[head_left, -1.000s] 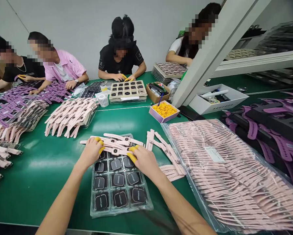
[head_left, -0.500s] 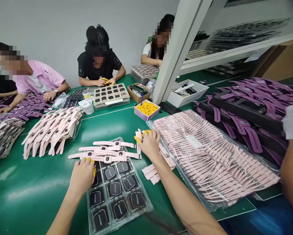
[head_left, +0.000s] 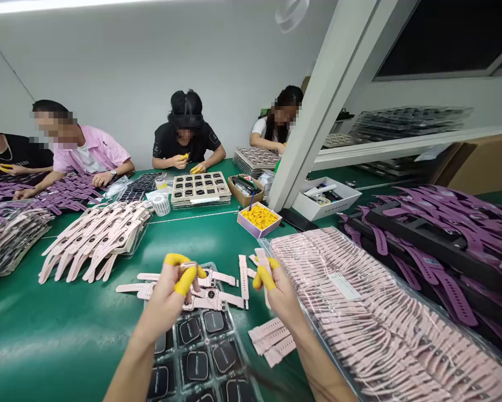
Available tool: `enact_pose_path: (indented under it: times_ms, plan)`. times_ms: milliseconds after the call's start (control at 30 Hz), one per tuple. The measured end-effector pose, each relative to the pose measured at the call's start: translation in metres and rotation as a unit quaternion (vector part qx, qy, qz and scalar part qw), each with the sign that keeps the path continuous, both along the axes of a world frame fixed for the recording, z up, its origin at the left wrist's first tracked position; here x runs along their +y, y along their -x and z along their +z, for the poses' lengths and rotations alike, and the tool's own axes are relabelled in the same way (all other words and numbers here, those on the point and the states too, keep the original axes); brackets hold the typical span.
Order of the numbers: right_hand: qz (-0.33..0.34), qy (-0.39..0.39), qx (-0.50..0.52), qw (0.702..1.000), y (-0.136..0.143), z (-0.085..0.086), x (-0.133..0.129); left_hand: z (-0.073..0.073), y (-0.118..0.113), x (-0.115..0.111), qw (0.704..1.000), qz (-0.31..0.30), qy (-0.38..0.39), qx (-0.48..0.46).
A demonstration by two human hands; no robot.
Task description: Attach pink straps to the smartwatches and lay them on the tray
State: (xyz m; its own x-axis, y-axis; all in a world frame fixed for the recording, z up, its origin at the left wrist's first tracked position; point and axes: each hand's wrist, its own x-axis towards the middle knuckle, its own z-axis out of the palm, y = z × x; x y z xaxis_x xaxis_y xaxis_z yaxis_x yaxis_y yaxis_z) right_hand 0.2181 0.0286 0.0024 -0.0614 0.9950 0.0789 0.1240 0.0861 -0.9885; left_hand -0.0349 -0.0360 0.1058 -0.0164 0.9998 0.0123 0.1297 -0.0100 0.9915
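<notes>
My left hand point(head_left: 177, 285), with yellow finger cots, is raised over the tray and pinches a small watch case point(head_left: 189, 264), seen edge-on and mostly hidden by the fingers. A pink watch strap point(head_left: 261, 258) stands tilted in my right hand point(head_left: 276, 285), which also wears yellow finger cots. Several pink watches point(head_left: 211, 301) with straps fitted lie across the far end of the clear tray point(head_left: 212, 341). Square dark watch faces point(head_left: 197, 365) fill the tray's pockets. Between the hands lies a loose strap point(head_left: 244, 277). More strap pieces point(head_left: 273, 338) rest below my right hand.
To the right lies a large plastic-wrapped pack of pink straps point(head_left: 343, 285), with purple straps point(head_left: 447, 245) beyond. A box of yellow finger cots point(head_left: 259, 219) stands ahead, near a slanted white post point(head_left: 313, 117). Finished-looking pink watches point(head_left: 95, 237) are piled left. Several co-workers sit opposite.
My left hand has lifted from the tray's left edge with a watch case between its fingers. My right hand has drawn back from the strap pile, holding a strap. The view has tilted up.
</notes>
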Motion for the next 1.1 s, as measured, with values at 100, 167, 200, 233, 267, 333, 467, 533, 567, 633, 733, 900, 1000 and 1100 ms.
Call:
enact_pose_path:
  times_ms: [100, 167, 200, 233, 267, 333, 467, 533, 567, 633, 733, 900, 1000, 1100]
  plan:
    - [0.142, 0.124, 0.221, 0.957, 0.016, 0.013, -0.025, -0.034, -0.030, 0.019, 0.996, -0.014, 0.013, -0.087]
    - [0.206, 0.175, 0.287, 0.919, 0.026, 0.013, -0.036, -0.053, -0.039, 0.027, 0.994, -0.044, 0.021, -0.096]
    - [0.226, 0.186, 0.292, 0.911, 0.030, 0.012, -0.040, -0.061, -0.041, 0.029, 0.995, -0.058, 0.017, -0.079]
    - [0.238, 0.188, 0.284, 0.910, 0.034, 0.011, -0.043, -0.068, -0.041, 0.029, 0.996, -0.070, 0.003, -0.046]
    - [0.242, 0.184, 0.271, 0.913, 0.036, 0.009, -0.045, -0.074, -0.040, 0.029, 0.997, -0.079, -0.021, -0.001]
    - [0.247, 0.175, 0.245, 0.921, 0.037, 0.007, -0.048, -0.081, -0.038, 0.026, 0.986, -0.096, -0.092, 0.096]
    - [0.266, 0.177, 0.206, 0.925, 0.035, 0.008, -0.052, -0.088, -0.035, 0.020, 0.951, -0.130, -0.185, 0.211]
    - [0.277, 0.186, 0.187, 0.924, 0.034, 0.009, -0.052, -0.087, -0.035, 0.019, 0.941, -0.138, -0.200, 0.235]
    - [0.279, 0.190, 0.185, 0.923, 0.034, 0.008, -0.052, -0.086, -0.035, 0.019, 0.937, -0.140, -0.211, 0.242]
    - [0.270, 0.194, 0.189, 0.924, 0.034, 0.007, -0.051, -0.083, -0.034, 0.020, 0.929, -0.146, -0.230, 0.252]
    - [0.252, 0.190, 0.206, 0.926, 0.035, 0.005, -0.049, -0.079, -0.031, 0.021, 0.921, -0.160, -0.242, 0.259]
    - [0.216, 0.218, 0.280, 0.910, 0.039, 0.009, -0.049, -0.082, -0.030, 0.021, 0.921, -0.155, -0.255, 0.251]
    - [0.202, 0.246, 0.339, 0.886, 0.042, 0.014, -0.049, -0.085, -0.031, 0.020, 0.924, -0.150, -0.245, 0.252]
    - [0.178, 0.260, 0.374, 0.872, 0.044, 0.018, -0.049, -0.081, -0.031, 0.018, 0.926, -0.167, -0.216, 0.262]
